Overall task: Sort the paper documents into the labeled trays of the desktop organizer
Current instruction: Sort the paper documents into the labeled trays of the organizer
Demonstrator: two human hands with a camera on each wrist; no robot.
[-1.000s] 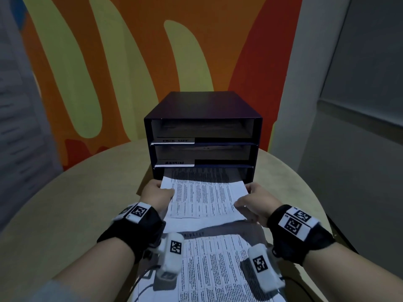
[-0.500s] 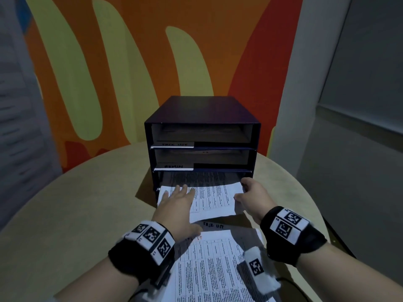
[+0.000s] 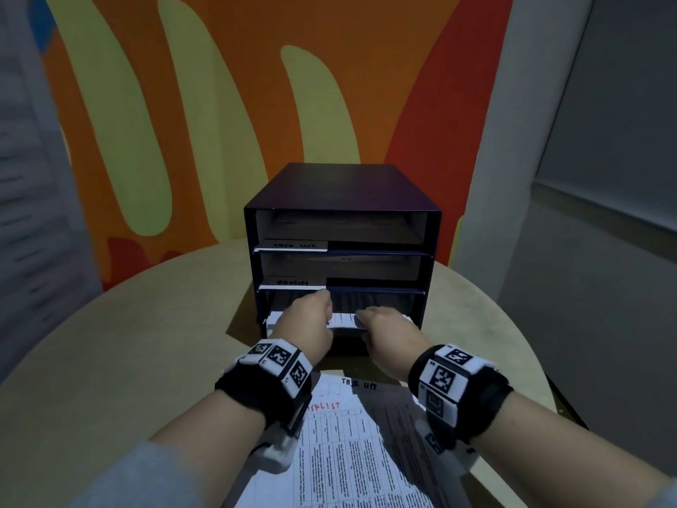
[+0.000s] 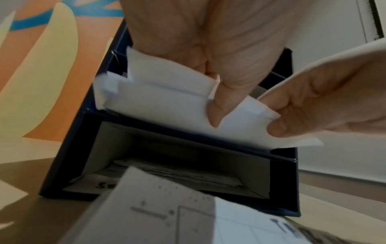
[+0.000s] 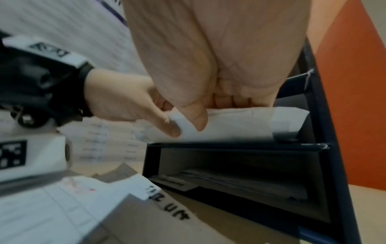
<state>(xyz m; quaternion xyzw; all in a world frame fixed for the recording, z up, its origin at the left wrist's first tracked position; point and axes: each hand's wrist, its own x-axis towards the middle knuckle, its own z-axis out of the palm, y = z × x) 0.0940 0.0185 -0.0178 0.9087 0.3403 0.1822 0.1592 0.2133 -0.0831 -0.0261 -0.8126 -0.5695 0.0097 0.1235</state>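
The dark blue desktop organizer (image 3: 340,185) stands on the round table, its open trays facing me. A white printed sheet (image 3: 344,320) lies almost fully inside the third tray from the top, with only its near edge sticking out. My left hand (image 3: 307,320) and right hand (image 3: 381,326) meet side by side at that edge. Each pinches the sheet (image 4: 156,99), thumb under and fingers over it. In the right wrist view the right thumb (image 5: 194,118) lies under the sheet (image 5: 229,125). The rest of the sheet is hidden inside the tray.
White labels mark the top tray (image 3: 291,246) and the second tray (image 3: 293,283). The bottom tray (image 4: 177,175) holds several papers. A stack of printed documents (image 3: 348,445) lies on the tan table (image 3: 110,342) under my wrists. A painted wall stands close behind.
The sheet has slid far deeper into the third tray. Both hands moved forward to the opening, and the left hand went from lying flat on the sheet to pinching its edge.
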